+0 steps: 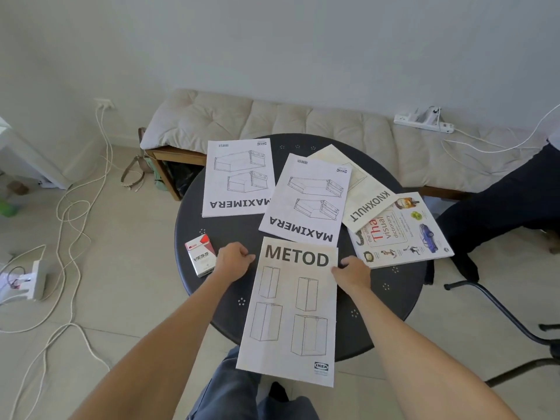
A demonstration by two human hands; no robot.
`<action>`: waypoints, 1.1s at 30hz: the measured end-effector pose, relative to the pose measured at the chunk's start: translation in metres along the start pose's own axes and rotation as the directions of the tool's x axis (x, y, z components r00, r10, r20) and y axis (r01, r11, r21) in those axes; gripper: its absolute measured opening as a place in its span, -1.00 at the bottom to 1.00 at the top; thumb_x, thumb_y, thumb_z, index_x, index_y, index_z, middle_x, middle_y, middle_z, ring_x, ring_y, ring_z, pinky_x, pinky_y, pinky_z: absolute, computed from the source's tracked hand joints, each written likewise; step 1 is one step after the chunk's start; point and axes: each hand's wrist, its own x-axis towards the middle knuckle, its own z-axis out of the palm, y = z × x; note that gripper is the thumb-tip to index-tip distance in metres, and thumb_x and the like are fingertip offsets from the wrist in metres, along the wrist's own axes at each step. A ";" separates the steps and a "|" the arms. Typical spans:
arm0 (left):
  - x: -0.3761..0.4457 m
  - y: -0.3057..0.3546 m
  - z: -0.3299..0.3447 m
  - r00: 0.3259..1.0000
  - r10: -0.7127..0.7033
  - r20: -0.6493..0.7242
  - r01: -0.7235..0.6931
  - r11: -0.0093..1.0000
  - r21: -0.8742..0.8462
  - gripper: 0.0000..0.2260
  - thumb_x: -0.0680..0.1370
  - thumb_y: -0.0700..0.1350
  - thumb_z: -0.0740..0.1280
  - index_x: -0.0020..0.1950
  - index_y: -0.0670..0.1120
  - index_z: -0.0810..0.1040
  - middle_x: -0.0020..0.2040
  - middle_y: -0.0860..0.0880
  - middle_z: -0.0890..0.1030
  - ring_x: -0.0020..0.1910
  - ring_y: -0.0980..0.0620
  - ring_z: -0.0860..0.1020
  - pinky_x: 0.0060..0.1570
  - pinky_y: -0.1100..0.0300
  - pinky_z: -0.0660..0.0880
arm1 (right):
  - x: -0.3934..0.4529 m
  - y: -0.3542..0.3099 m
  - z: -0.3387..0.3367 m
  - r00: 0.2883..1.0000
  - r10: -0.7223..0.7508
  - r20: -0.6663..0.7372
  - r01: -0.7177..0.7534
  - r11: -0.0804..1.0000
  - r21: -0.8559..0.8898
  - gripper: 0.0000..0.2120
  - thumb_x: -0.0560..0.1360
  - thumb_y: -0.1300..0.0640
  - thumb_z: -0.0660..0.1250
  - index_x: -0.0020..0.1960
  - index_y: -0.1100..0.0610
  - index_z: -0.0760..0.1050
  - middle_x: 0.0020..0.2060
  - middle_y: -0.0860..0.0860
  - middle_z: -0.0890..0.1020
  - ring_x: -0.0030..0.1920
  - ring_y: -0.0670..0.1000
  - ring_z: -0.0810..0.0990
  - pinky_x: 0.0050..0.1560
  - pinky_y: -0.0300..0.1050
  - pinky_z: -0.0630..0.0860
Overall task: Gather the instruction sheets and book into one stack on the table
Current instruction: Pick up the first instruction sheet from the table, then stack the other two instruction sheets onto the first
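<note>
left hand [233,262] pinching the METOD sheet [292,313] at its left top edge | right hand [353,272] gripping its right top edge | sheet lying nearest, overhanging the round black table [394,298] | two MAXIMERA sheets [306,198], KNOXHULT sheet [368,204], Thai visual dictionary [400,231] lying spread beyond | VESS carton [200,258] standing beside the left hand

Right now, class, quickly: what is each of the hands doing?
Left hand: closed, pinching the METOD sheet at its left edge.
Right hand: closed, gripping its right edge.
</note>
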 end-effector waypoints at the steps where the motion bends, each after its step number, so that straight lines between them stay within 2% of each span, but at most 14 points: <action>1: 0.009 0.007 -0.004 1.000 0.000 -0.008 0.000 1.000 -0.017 -0.76 0.53 -0.04 0.34 0.10 -0.17 0.56 0.05 -0.09 0.61 -0.02 -0.03 0.53 -0.01 0.16 0.44 | 0.006 -0.005 -0.003 1.000 -0.009 0.003 0.009 1.000 0.023 -0.86 0.48 0.17 0.33 -0.03 0.23 0.53 -0.19 0.05 0.53 -0.17 0.04 0.48 -0.26 -0.15 0.39; 3: 0.031 0.019 -0.010 1.000 -0.005 -0.004 0.005 0.999 -0.035 -0.74 0.54 -0.04 0.33 0.13 -0.17 0.54 0.07 -0.09 0.60 0.01 -0.04 0.52 -0.02 0.18 0.40 | 0.022 -0.015 -0.005 1.000 0.001 -0.002 -0.001 0.998 0.063 -0.85 0.49 0.13 0.33 -0.07 0.23 0.55 -0.22 0.07 0.56 -0.10 0.13 0.55 -0.19 -0.12 0.41; 6: 0.059 0.034 -0.014 0.997 -0.005 0.076 0.008 0.999 -0.039 -0.80 0.55 -0.03 0.32 0.05 -0.15 0.54 -0.06 -0.03 0.55 0.02 -0.06 0.52 -0.02 0.17 0.37 | 0.044 -0.026 -0.006 0.997 0.074 -0.008 -0.073 0.992 0.104 -0.63 0.51 0.06 0.31 0.20 0.30 0.53 0.10 0.16 0.62 0.18 0.18 0.54 0.06 -0.09 0.41; 8: 0.076 0.041 -0.013 0.990 0.002 0.140 0.002 1.000 -0.027 -0.86 0.55 -0.03 0.31 -0.15 -0.08 0.51 -0.13 -0.02 0.51 -0.04 -0.04 0.47 -0.02 0.18 0.37 | 0.059 -0.031 -0.004 0.995 0.104 -0.007 -0.102 0.986 0.134 -0.59 0.51 0.05 0.32 0.19 0.35 0.52 0.13 0.21 0.62 0.16 0.21 0.54 0.12 -0.01 0.43; 9: 0.084 0.044 -0.011 0.986 0.004 0.166 0.001 1.000 -0.029 -0.87 0.55 -0.03 0.31 -0.12 -0.08 0.51 -0.09 -0.04 0.53 -0.01 -0.05 0.48 0.00 0.18 0.37 | 0.066 -0.034 -0.003 0.993 0.115 -0.009 -0.112 0.980 0.163 -0.59 0.50 0.06 0.34 0.16 0.38 0.53 0.11 0.24 0.62 0.13 0.22 0.56 0.14 0.03 0.44; 11: 0.101 0.052 -0.008 0.983 0.012 0.183 -0.001 0.998 -0.062 -0.74 0.54 -0.03 0.32 0.12 -0.18 0.52 0.04 -0.09 0.55 0.07 -0.06 0.50 0.03 0.19 0.36 | 0.078 -0.040 0.001 0.991 0.130 -0.012 -0.124 0.966 0.228 -0.71 0.46 0.12 0.38 0.02 0.35 0.59 0.04 0.22 0.66 0.00 0.19 0.59 0.10 0.04 0.49; 13: 0.110 0.060 -0.007 0.981 0.007 0.195 0.009 0.997 -0.080 -0.68 0.53 -0.03 0.33 0.19 -0.21 0.50 0.05 -0.11 0.57 0.09 -0.08 0.51 0.01 0.20 0.36 | 0.084 -0.045 0.003 0.988 0.156 0.002 -0.150 0.947 0.285 -0.94 0.43 0.15 0.43 -0.18 0.13 0.57 -0.06 0.12 0.69 -0.14 0.06 0.56 -0.06 -0.05 0.53; 16: 0.126 0.067 -0.002 0.973 0.012 0.229 0.004 0.998 -0.068 -0.78 0.53 -0.03 0.33 -0.24 -0.12 0.48 -0.25 -0.07 0.52 -0.11 -0.11 0.51 -0.12 0.20 0.37 | 0.093 -0.051 0.006 0.979 0.203 0.038 -0.204 0.922 0.329 -0.90 0.44 0.16 0.42 -0.07 0.09 0.54 -0.20 -0.01 0.60 -0.21 -0.03 0.52 -0.31 -0.23 0.39; 18: 0.131 0.071 0.000 0.969 -0.014 0.247 0.038 0.995 -0.094 -0.72 0.53 -0.02 0.34 -0.33 -0.08 0.39 -0.33 -0.01 0.45 -0.20 -0.04 0.46 -0.11 0.18 0.40 | 0.098 -0.054 0.008 0.974 0.216 0.067 -0.225 0.900 0.372 -0.87 0.45 0.18 0.38 -0.01 0.10 0.58 -0.21 -0.03 0.60 -0.21 -0.03 0.53 -0.32 -0.22 0.39; 21: 0.138 0.074 0.006 0.953 0.008 0.303 0.051 0.981 -0.186 -0.81 0.53 -0.04 0.34 -0.13 -0.17 0.58 -0.11 -0.12 0.63 -0.10 -0.09 0.57 0.03 0.08 0.51 | 0.101 -0.058 0.006 0.970 0.233 0.065 -0.238 0.867 0.438 -0.91 0.45 0.23 0.32 -0.08 0.10 0.56 -0.21 -0.02 0.62 -0.25 -0.06 0.53 -0.36 -0.22 0.39; 23: 0.138 0.079 0.005 0.942 0.016 0.335 0.090 0.950 -0.298 -0.79 0.53 -0.08 0.34 0.07 -0.18 0.60 0.03 -0.13 0.65 0.02 -0.12 0.62 0.10 0.04 0.56 | 0.103 -0.061 0.002 0.970 0.239 0.051 -0.233 0.843 0.485 -0.85 0.45 0.26 0.26 -0.06 0.08 0.55 -0.17 0.00 0.63 -0.20 -0.02 0.56 -0.24 -0.17 0.51; 25: 0.137 0.084 0.002 0.927 0.022 0.374 0.149 0.894 -0.422 -0.84 0.54 -0.12 0.35 0.07 -0.15 0.57 0.07 -0.11 0.63 0.03 -0.10 0.62 0.09 0.05 0.56 | 0.105 -0.066 -0.005 0.975 0.217 0.049 -0.211 0.831 0.514 -0.74 0.45 0.30 0.19 0.01 0.03 0.53 -0.09 0.00 0.63 -0.10 0.03 0.58 -0.09 -0.11 0.54; 28: 0.136 0.092 -0.007 0.900 0.038 0.433 0.223 0.814 -0.536 -0.85 0.54 -0.18 0.35 0.07 -0.19 0.57 0.11 -0.15 0.64 0.01 -0.09 0.62 0.02 0.09 0.57 | 0.106 -0.075 -0.018 0.982 0.179 0.067 -0.185 0.811 0.555 -0.64 0.44 0.32 0.13 0.08 -0.03 0.49 -0.06 -0.04 0.62 -0.07 0.00 0.60 -0.20 -0.17 0.53; 33: 0.126 0.103 -0.026 0.879 0.079 0.470 0.338 0.593 -0.731 -0.75 0.53 -0.30 0.33 0.21 -0.29 0.53 0.13 -0.19 0.62 0.00 -0.09 0.62 -0.03 0.10 0.56 | 0.098 -0.078 -0.048 0.983 0.143 0.113 -0.181 0.822 0.541 -0.67 0.51 0.29 0.15 0.05 -0.11 0.46 -0.05 -0.05 0.62 -0.11 -0.09 0.56 -0.30 -0.22 0.45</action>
